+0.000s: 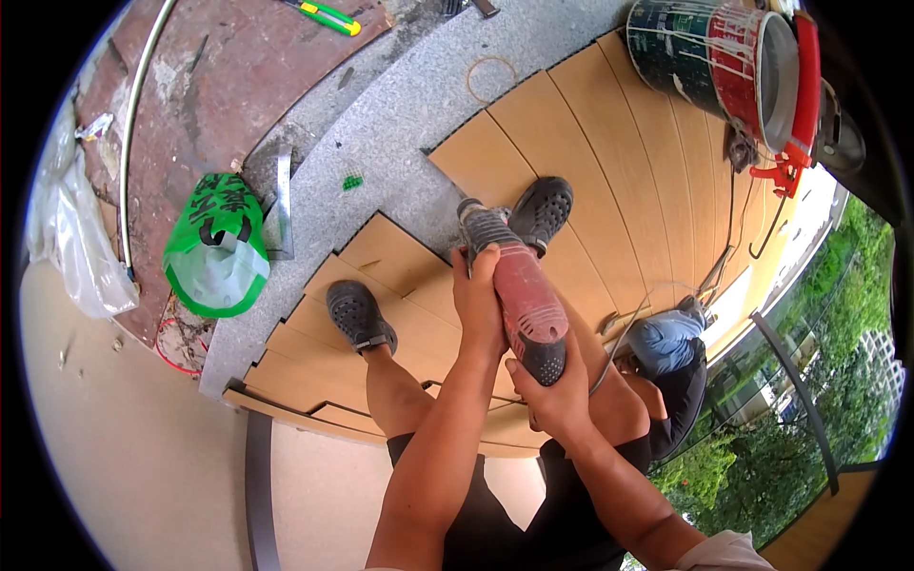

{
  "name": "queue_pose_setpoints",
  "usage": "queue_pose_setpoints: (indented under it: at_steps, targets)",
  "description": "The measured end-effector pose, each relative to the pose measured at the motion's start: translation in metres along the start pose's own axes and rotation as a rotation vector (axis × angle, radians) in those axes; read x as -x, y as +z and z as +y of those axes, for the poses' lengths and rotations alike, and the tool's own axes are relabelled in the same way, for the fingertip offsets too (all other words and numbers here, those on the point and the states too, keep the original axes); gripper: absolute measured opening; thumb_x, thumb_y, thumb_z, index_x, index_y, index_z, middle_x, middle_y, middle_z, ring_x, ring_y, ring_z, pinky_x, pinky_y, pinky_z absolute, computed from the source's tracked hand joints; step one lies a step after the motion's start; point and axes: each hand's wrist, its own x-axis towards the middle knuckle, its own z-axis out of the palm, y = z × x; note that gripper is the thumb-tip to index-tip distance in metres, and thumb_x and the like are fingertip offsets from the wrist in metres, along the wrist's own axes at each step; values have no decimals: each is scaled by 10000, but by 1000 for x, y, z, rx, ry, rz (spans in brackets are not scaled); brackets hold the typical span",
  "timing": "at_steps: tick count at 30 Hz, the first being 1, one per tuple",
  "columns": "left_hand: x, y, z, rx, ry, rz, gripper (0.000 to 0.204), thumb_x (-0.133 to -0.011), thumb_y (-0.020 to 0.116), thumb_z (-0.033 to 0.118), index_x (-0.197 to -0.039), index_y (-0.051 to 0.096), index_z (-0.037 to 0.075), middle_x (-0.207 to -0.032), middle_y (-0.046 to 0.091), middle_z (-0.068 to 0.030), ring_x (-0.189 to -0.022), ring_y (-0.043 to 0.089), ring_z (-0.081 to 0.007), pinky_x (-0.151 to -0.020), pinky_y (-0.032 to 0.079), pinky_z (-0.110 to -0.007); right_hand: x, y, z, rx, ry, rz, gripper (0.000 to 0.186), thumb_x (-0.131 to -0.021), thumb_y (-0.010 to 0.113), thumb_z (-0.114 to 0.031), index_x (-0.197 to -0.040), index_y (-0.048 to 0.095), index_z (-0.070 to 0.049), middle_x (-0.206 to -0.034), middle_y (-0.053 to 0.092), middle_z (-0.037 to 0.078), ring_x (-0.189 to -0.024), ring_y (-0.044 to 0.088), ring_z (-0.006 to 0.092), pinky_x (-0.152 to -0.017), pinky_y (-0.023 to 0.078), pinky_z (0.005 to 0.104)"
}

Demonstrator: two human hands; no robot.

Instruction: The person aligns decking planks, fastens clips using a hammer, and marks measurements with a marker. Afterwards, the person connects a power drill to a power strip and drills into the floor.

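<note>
Both my hands are closed on a worn red power drill (519,276), shaped like a rotary hammer, that points away from me and down. My left hand (481,300) grips its left side near the black front part. Around the dark rear end, my right hand (557,395) is wrapped. The drill's nose lies over a grey strip of floor between laid tan planks (590,124), close to my right black clog (541,211). My left clog (360,314) stands on more tan planks. Any bit in the nose cannot be made out.
At far right a paint-streaked bucket (700,62) lies beside a red caulking gun (792,157). Another person in jeans (666,341) crouches on the right near cables. Leftward are a green bag (219,271), a metal square (284,205) and plastic sheeting (81,228). A utility knife (328,17) lies far off.
</note>
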Motion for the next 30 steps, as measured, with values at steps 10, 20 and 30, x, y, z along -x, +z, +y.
queue_pose_setpoints:
  at_steps: [10,20,30]
  targets:
    - [2,2,6,2,-12,-7,872,-886,688,285,-1539,224,-59,-1172,596,-229,-898,677,-254,-750,569,-357,-2,3,5,12,-23,1,836,-831,812,-152,-1526,366,-21,-1307,637,179,-1203,619,207,-1003,484,337]
    - [-3,-8,4,26,-32,-14,632,-895,687,274,-1388,411,-9,-1112,594,-170,-874,643,-223,-744,548,-349,-4,13,11,36,-208,53,606,-857,796,-87,-1363,474,-4,-915,643,36,-706,595,76,-593,493,243]
    - [-2,-6,7,41,-26,-11,603,-904,692,260,-1365,420,-17,-1109,600,-169,-880,643,-223,-750,546,-348,-4,14,9,39,-164,45,603,-859,789,-82,-1363,470,2,-891,641,37,-673,592,79,-579,494,245]
